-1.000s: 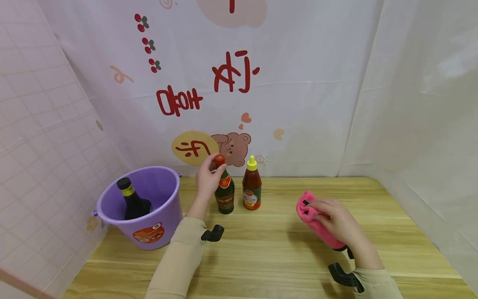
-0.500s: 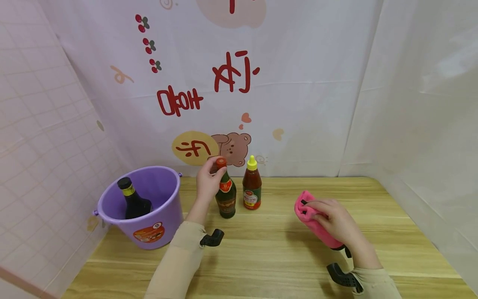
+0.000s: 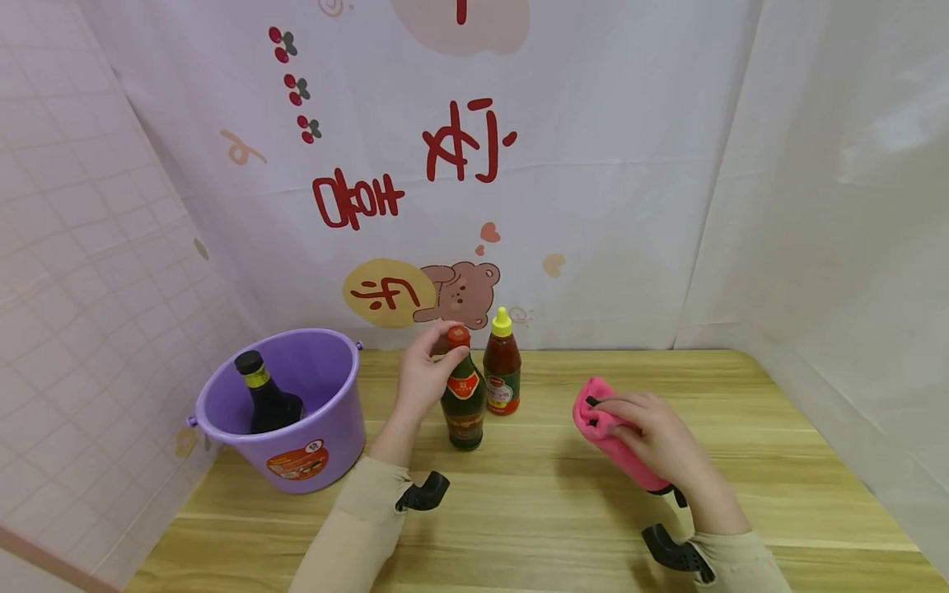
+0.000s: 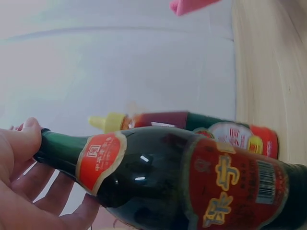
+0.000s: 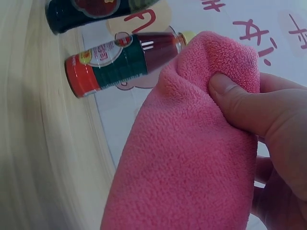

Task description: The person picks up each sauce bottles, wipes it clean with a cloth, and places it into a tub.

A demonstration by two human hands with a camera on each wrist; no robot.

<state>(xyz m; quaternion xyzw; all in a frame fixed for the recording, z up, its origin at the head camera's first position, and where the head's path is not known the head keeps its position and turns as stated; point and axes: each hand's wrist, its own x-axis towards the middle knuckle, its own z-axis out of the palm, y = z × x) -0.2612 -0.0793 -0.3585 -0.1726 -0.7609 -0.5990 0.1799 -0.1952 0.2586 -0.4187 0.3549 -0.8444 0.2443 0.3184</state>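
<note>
A dark green glass bottle [image 3: 465,412] with a red cap and red labels is held by the neck in my left hand [image 3: 424,377]. It looks nearly upright; whether its base touches the table I cannot tell. In the left wrist view the fingers wrap the bottle's neck [image 4: 62,149]. My right hand [image 3: 656,432] pinches a folded pink cloth [image 3: 623,453] with black bits showing at its top and lower end. The right wrist view shows the thumb pressed into the fuzzy cloth [image 5: 192,143]. Just behind the green bottle stands a ketchup bottle [image 3: 502,362] with a yellow nozzle cap.
On the left stands a purple bucket [image 3: 348,412] with a dark, black-capped bottle [image 3: 273,403] leaning inside it. The wooden table [image 3: 534,527] runs back to a white printed curtain [image 3: 608,165]. Black wrist mounts [image 3: 424,492] stick out from both sleeves.
My left hand has brought the green bottle rightward and nearer, so it now partly overlaps the ketchup bottle. The right hand and pink cloth have shifted slightly left.
</note>
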